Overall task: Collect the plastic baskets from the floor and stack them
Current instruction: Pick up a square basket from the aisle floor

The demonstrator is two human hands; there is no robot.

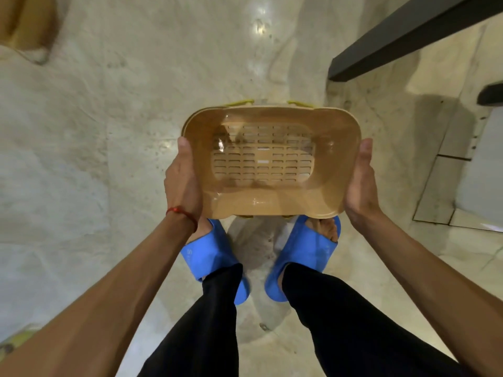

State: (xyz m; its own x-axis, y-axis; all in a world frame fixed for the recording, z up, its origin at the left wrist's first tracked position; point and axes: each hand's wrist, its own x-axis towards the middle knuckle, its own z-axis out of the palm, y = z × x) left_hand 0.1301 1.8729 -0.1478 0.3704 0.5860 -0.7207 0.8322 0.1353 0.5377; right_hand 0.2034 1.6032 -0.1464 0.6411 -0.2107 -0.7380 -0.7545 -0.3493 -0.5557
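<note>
Above blue slippers, the left hand and right hand grip the short ends of a tan basket, held clear of the floor. Yellow edges beneath suggest another nested under it. No loose baskets show farther off; collecting seems nearly done.

Thin red thread bracelet at the wrist of the left hand; both forearms bare. Close-fitting black trousers down to the ankles. Blue slide sandals, open-toed, broad single strap, raised lettering on the left one.
</note>
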